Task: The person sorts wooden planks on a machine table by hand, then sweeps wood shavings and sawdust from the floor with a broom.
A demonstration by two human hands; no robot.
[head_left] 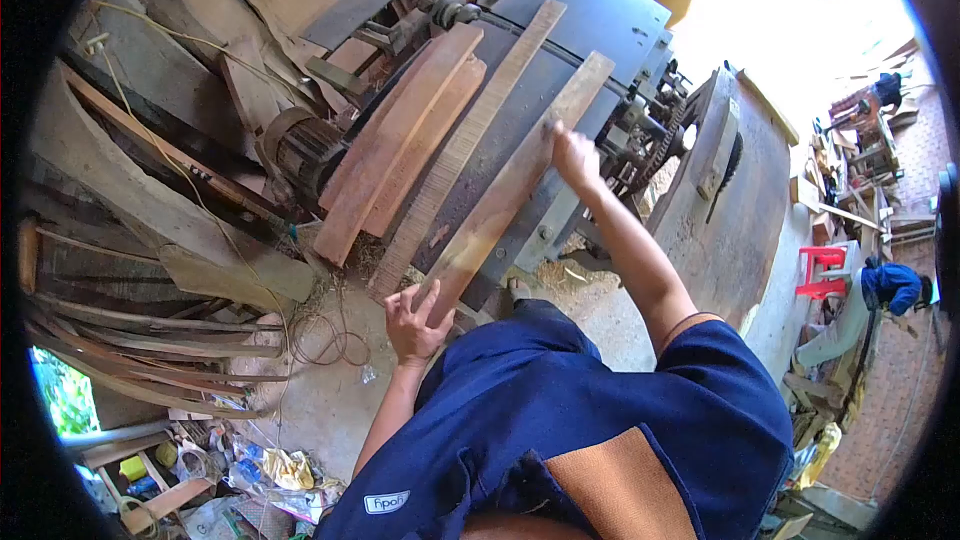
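A long pale wooden plank (510, 180) lies slanted across the top of a blue-grey woodworking machine (600, 10). My right hand (574, 155) grips the plank's edge near its far end, arm stretched out. My left hand (414, 325) holds the plank's near end, fingers spread around it. Beside it on the machine lie a narrow pale strip (470, 135) and two wider reddish boards (400, 145). My dark blue shirt fills the bottom of the view.
Stacked boards and curved offcuts (150, 330) pile up at the left, with loose wire (330, 340) on the concrete floor. A saw table (740, 200) stands to the right. Further right another person in blue (888, 285) sits by a red stool (820, 270).
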